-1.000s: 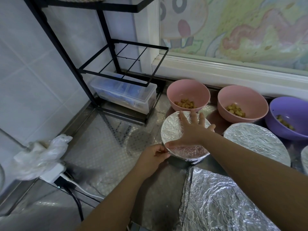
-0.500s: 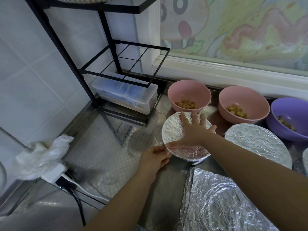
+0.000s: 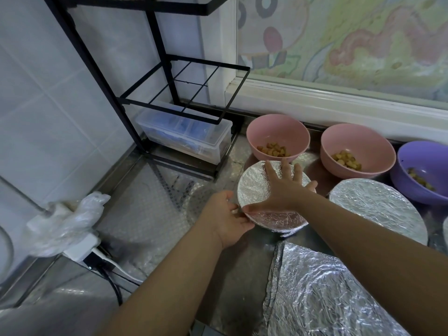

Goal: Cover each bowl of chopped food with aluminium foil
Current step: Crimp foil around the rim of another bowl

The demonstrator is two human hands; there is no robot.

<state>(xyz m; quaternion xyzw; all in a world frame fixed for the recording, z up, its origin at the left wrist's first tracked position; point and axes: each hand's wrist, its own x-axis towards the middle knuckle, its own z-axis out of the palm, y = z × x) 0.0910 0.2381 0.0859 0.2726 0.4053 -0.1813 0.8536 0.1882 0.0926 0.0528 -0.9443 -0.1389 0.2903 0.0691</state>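
Observation:
A foil-covered bowl (image 3: 254, 190) stands mid-counter. My right hand (image 3: 286, 187) lies flat on its foil top, fingers spread. My left hand (image 3: 225, 217) presses the foil against the bowl's near-left rim, fingers curled around the edge. Behind it stand two uncovered pink bowls, one on the left (image 3: 277, 132) and one on the right (image 3: 357, 144), each with chopped brown pieces. An uncovered purple bowl (image 3: 424, 163) with food sits at the far right. A second foil-covered bowl (image 3: 378, 209) is to the right. A loose foil sheet (image 3: 315, 294) lies on the near counter.
A black wire rack (image 3: 169, 93) stands at the back left over a clear plastic box (image 3: 184, 134). A white power strip with a plastic bag (image 3: 65, 221) on it sits at the left. A window sill (image 3: 339, 105) runs behind the bowls.
My left hand has slid along the bowl's near-left edge and turned, now cupping the foil rim more from below. My right hand stays flat on top.

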